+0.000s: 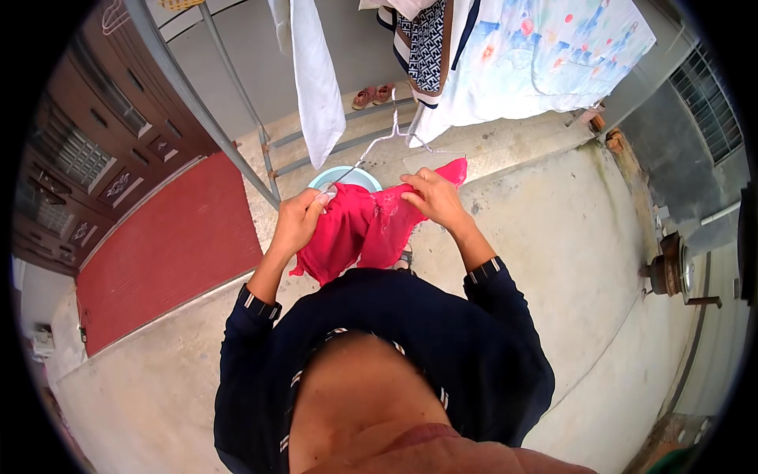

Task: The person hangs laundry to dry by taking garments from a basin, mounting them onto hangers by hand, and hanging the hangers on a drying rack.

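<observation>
A bright pink-red garment (351,229) hangs spread between my two hands in front of my chest. My left hand (298,217) is closed on its upper left part, with a bit of white at the fingertips. Closed too, my right hand (436,197) pinches the cloth near its right end, and a corner sticks out past the fingers. A thin wire hanger (395,133) rises behind the garment, its lower left arm running down to my left hand. Below and behind the cloth, part of a light blue basin (347,175) shows.
Metal rack poles (185,91) stand ahead on the left. A white cloth (313,87), a patterned garment (426,47) and a floral sheet (545,55) hang ahead. Pink shoes (373,96) lie behind the rack. A red mat (174,253) is at the left, by brown doors (110,142).
</observation>
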The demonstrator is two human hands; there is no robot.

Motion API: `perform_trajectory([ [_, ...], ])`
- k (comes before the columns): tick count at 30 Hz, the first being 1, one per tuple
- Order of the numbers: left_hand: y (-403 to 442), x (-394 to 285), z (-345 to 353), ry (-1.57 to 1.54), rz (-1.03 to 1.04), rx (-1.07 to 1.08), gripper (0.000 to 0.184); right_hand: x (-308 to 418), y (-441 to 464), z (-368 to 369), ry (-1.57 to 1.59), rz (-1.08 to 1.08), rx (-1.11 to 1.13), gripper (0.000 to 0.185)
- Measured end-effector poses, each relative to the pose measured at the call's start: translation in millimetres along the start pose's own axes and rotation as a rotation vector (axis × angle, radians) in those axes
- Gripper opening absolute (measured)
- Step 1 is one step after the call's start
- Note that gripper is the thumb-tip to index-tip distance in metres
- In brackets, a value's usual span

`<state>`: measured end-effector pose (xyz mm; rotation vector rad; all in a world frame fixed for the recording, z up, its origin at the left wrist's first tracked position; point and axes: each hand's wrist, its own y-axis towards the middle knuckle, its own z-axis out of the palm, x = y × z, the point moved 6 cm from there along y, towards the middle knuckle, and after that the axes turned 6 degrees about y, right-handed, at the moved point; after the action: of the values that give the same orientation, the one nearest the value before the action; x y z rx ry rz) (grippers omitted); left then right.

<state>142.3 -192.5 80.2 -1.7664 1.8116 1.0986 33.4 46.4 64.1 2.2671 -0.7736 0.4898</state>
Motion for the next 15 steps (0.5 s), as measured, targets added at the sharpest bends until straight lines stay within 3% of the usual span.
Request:
perform_trajectory([
  [4, -7.4, 4.9, -5.3, -0.040, -0.003, -0.063, 0.022, -10.4, 17.6, 10.7, 0.097, -0.073, 0.112, 0.014],
  [5, -9.4, 10.9, -8.0, -0.066, -0.011, -0.085, 0.022, -16.7, 21.6, 8.2, 0.264, -0.053, 0.113, 0.014],
  [8, -14.6, 33.1, -19.3, -0.107, -0.076, -0.174, 0.022, -50.3, 33.5, -12.2, 0.287, 0.075, -0.240, 0.014],
  [12, -19.4, 17.2, -31.0, -0.140, -0.083, -0.326, 0.023, -13.2, 48.2, -21.1, 0.238, 0.126, -0.389, 0.014],
  [15, -15.6, -9.0, -30.9, -0.071, -0.081, -0.391, 0.020, 19.7, 55.9, 24.4, 0.880, 0.245, 0.064, 0.020],
])
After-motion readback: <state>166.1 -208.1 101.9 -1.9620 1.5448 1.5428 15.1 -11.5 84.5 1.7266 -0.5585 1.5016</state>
